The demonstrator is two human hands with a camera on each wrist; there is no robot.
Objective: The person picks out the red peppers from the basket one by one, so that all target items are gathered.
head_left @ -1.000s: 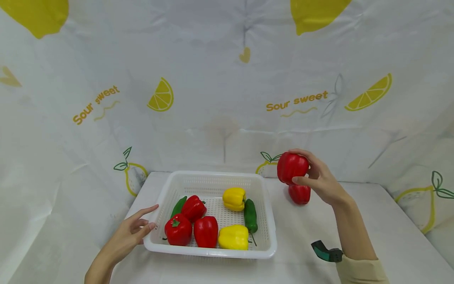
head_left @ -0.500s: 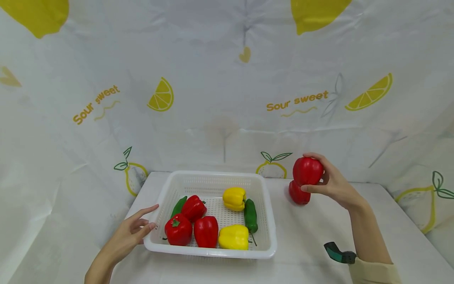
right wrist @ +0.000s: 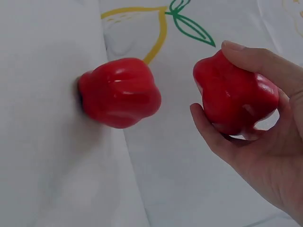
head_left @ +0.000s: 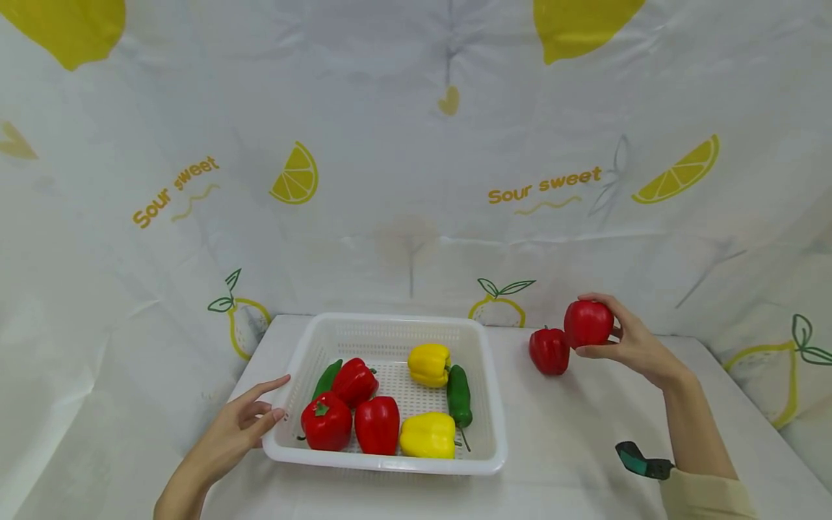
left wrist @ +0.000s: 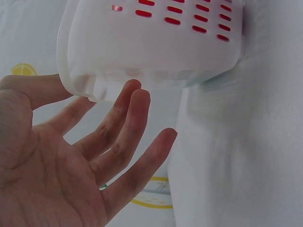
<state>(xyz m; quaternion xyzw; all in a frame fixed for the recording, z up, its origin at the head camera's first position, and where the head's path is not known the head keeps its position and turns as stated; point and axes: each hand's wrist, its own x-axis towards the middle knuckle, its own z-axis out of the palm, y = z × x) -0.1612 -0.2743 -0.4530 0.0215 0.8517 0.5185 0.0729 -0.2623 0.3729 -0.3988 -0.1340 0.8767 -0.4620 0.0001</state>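
My right hand (head_left: 633, 350) grips a red bell pepper (head_left: 588, 323) between thumb and fingers, raised over the right part of the table. Left of it, a second red bell pepper (head_left: 549, 352) rests on the table; the right wrist view shows a gap between the held pepper (right wrist: 234, 94) and the resting one (right wrist: 120, 93). At the left rim of a white basket (head_left: 390, 464) is my left hand (head_left: 237, 426), thumb and index finger touching the rim. Its other fingers (left wrist: 137, 113) extend loosely below the rim, outside the basket wall (left wrist: 156, 52).
The basket holds several red bell peppers (head_left: 377, 425), two yellow bell peppers (head_left: 427, 435) and two green chili peppers (head_left: 458, 395). Behind the white table (head_left: 559, 448) hangs a lemon-print cloth (head_left: 390, 217). A dark band-like device (head_left: 643, 462) sits by the right sleeve.
My right hand has carried its red bell pepper rightward and lower, from above and in front of the other red pepper to its right side. The left hand and basket have stayed put.
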